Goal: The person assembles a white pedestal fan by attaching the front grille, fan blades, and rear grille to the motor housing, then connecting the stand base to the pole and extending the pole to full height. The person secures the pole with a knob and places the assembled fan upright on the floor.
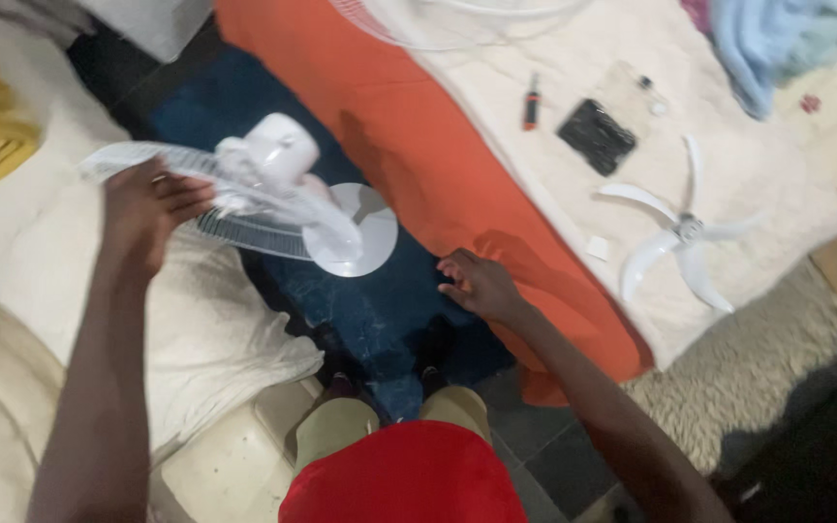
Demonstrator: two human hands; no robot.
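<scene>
My left hand [147,208] grips the rim of a white wire fan guard [244,203], which still carries the white motor housing [278,150] and leans over a round white base [365,228]. My right hand [477,281] hovers with fingers spread just above the dark blue cloth [389,310], beside the edge of an orange sheet [418,145]; it holds nothing. A loose white fan blade [680,237] lies on a cream towel [728,165] to the right, apart from both hands.
On the cream towel lie a small screwdriver [532,102], a black rectangular object [596,136] and a small white piece [597,249]. A second white guard [409,24] sits at the top. Cream cushions [21,291] lie left, blue fabric [777,39] top right, and a beige rug [758,378] lower right.
</scene>
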